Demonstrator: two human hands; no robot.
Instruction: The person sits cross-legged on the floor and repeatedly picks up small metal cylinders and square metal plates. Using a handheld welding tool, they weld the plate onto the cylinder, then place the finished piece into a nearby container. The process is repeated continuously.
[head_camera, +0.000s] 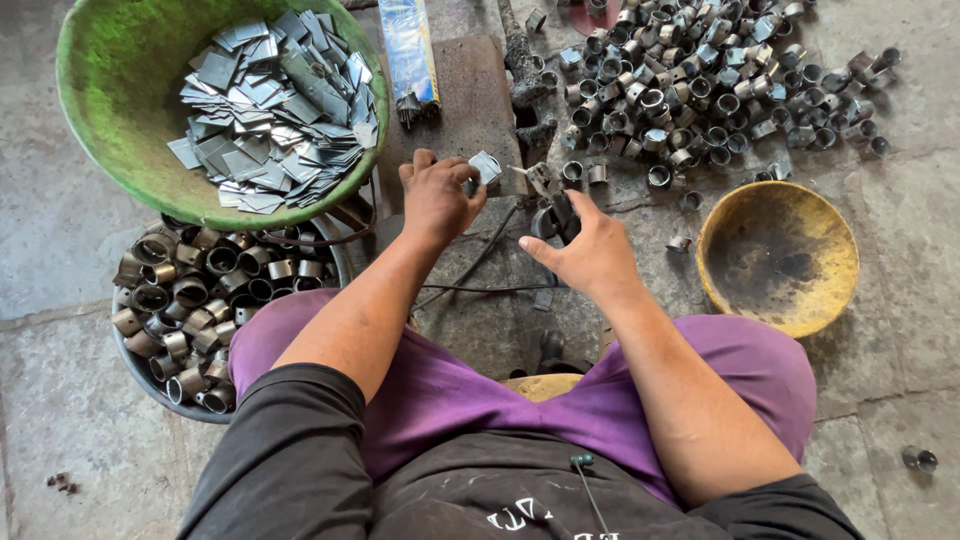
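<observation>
The left hand (437, 197) pinches a small square metal plate (486, 167) between its fingers, just above the rusty steel block (470, 110). The right hand (590, 250) is wrapped around a dark welding electrode holder (556, 215), fingers curled tight on its handle, just right of that block, with a black cable (480, 285) trailing toward the lap. Left of the block, a green bowl (110, 90) holds cut plates above a basin of metal rings (190, 300). Right of the block lies a heap of rings (700, 80) and a yellow bowl (790, 310).
</observation>
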